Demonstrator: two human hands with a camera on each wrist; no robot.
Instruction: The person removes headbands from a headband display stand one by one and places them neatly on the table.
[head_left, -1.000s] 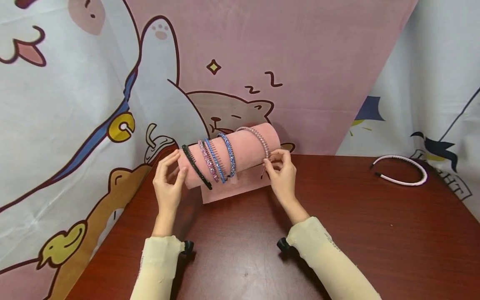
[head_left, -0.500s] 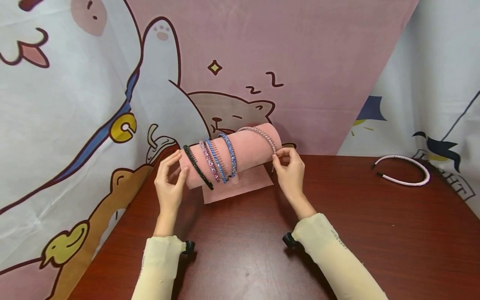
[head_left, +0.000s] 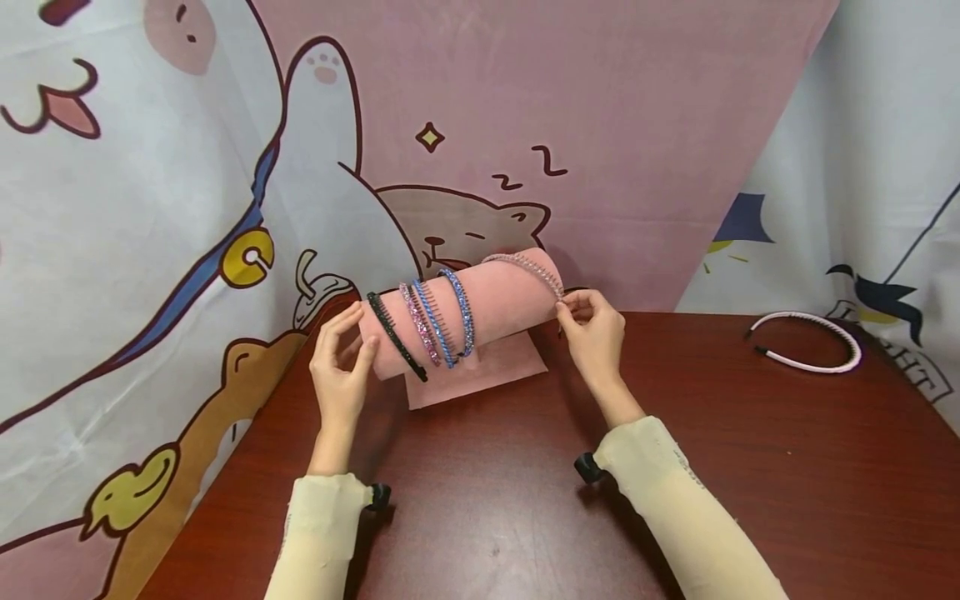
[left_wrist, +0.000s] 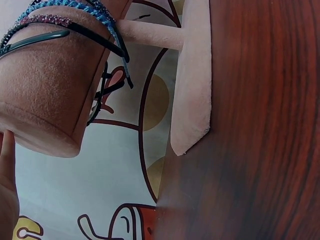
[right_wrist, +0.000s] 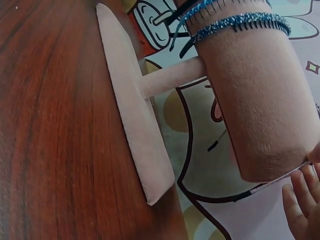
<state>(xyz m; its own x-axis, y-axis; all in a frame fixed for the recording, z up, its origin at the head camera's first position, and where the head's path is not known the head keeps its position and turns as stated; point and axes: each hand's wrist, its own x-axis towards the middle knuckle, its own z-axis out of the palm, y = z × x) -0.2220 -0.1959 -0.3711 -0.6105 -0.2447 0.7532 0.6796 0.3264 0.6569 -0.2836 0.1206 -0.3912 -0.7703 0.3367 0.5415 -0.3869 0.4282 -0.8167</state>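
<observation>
A pink plush headband stand, a padded roll on a post and flat base, stands on the table. Around its left part sit a black headband, a pink glitter headband and two blue headbands. My left hand grips the roll's left end, thumb in front and fingertips at the upper edge. With thumb and fingers, my right hand pinches one end of a pale beaded headband, which lies slanted over the roll's right end. Its far end pokes out behind the roll in the right wrist view.
On the dark red wooden table, a white headband lies at the far right. A cartoon-printed cloth hangs close behind the stand and along both sides.
My right hand has moved right, drawing the pale headband's near end toward the roll's right edge, so the band lies more slanted. The left hand keeps its hold on the stand.
</observation>
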